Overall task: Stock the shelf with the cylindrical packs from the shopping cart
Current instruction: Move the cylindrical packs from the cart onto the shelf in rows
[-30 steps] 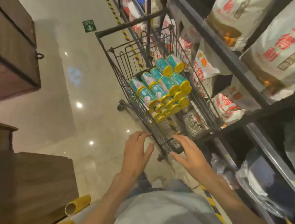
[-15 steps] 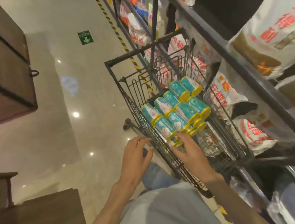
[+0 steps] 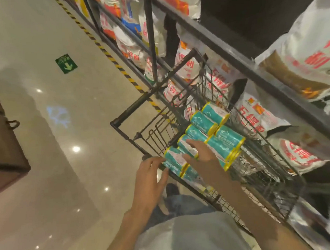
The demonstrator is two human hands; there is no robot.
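Teal cylindrical packs (image 3: 216, 139) with yellow ends are lying stacked on their sides inside the wire shopping cart (image 3: 160, 128), piled toward its near-left corner and rising above the rim.

Right hand (image 3: 201, 159) is reaching over the cart's near edge, fingers spread and lying flat across the top packs, touching them; no clear wrap around any 1 pack.

Left hand (image 3: 149, 180) is sitting at the cart's left wall, outside the wire, fingers loosely extended, fingertips touching the end of the nearest pack (image 3: 173, 158) at the rim. Not clenched, grasping nothing.

Cart is standing just beside the dark metal shelf (image 3: 239, 65), its right wall close against the shelf's edge. Cart's black handle bar (image 3: 155, 89) is running across the far end.

Shelf tiers are holding white sacks (image 3: 307, 62) with red lettering, crowding the space next to the cart. A shelf upright (image 3: 150, 36) is rising behind the handle.

Yellow-black tape (image 3: 104, 50) is running along the shelf base on the glossy floor (image 3: 48, 167). Green arrow sign (image 3: 66, 63) is lying on the floor, well apart from the cart. Brown wooden unit (image 3: 4, 147) at the left edge.
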